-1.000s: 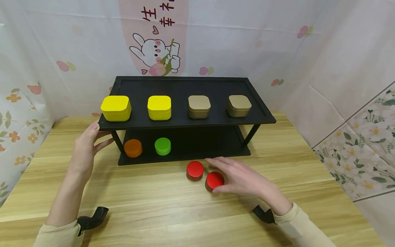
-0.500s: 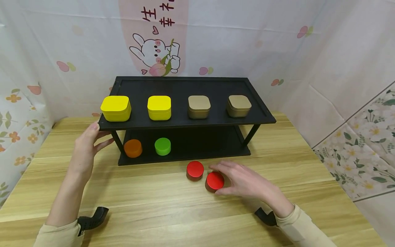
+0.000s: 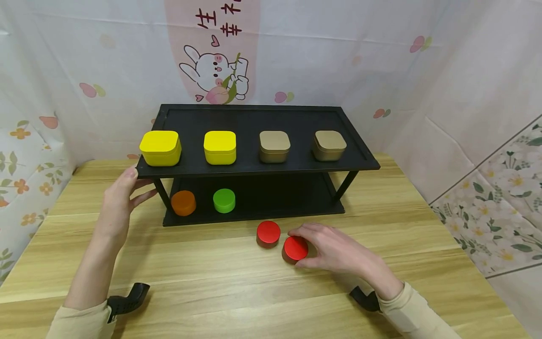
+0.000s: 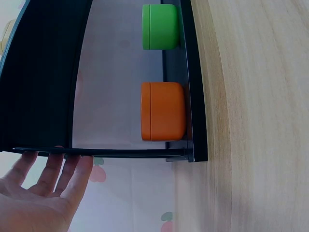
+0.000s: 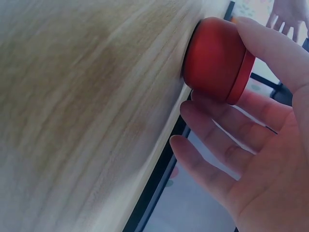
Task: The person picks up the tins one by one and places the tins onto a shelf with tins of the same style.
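My right hand (image 3: 332,247) has its thumb and fingers round a red round tin (image 3: 295,248) that stands on the table. In the right wrist view the thumb lies against the red tin (image 5: 215,58), with fingertips on its other side. A second red tin (image 3: 268,234) stands just to the left. My left hand (image 3: 118,197) grips the left end of the black two-tier rack (image 3: 254,170), thumb at the upper board's corner. The left wrist view shows the left hand's fingers (image 4: 53,174) at the rack's end; some fingertips are hidden. An orange tin (image 3: 183,203) and a green tin (image 3: 224,201) sit on the lower tier.
Two yellow square tins (image 3: 161,148) and two tan square tins (image 3: 274,147) line the upper tier. Slanted posts (image 3: 347,186) join the tiers. A patterned cloth (image 3: 317,56) hangs behind the wooden table (image 3: 211,287).
My right hand has drawn back slightly from beside the left red tin, its fingers closing in round the nearer one. The left hand and the rack have not moved.
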### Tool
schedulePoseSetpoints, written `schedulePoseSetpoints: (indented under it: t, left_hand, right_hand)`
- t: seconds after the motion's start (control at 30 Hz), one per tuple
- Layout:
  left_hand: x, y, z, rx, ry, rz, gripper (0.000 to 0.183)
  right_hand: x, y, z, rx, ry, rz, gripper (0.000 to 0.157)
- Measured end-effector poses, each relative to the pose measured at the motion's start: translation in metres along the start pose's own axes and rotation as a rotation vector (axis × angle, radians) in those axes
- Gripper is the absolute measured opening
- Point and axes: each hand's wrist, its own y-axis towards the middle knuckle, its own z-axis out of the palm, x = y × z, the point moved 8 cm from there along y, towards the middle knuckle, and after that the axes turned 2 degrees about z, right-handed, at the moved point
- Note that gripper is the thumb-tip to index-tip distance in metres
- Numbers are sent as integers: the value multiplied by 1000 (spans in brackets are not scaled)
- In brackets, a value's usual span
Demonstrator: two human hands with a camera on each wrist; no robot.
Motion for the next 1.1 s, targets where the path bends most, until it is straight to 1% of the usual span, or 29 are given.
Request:
schedulePoseSetpoints:
  t: [0.43,0.63,0.83,1.1]
  left_hand:
    - [1,1,1,4,17,-13,35]
    - [2,1,0,5,20,-17,36]
    - [3,1,0,-3,23,-23,32]
    - [2,1,1,-3,20,-22,30]
  right_hand:
    - [-1,0,-3,-24,19,2,57]
    - [-3,2,-10,-61,18,-4,55]
    - [-6,5,-17,-96,10,-25,54]
    - [-12,9,-25,-125,18,-21,55]
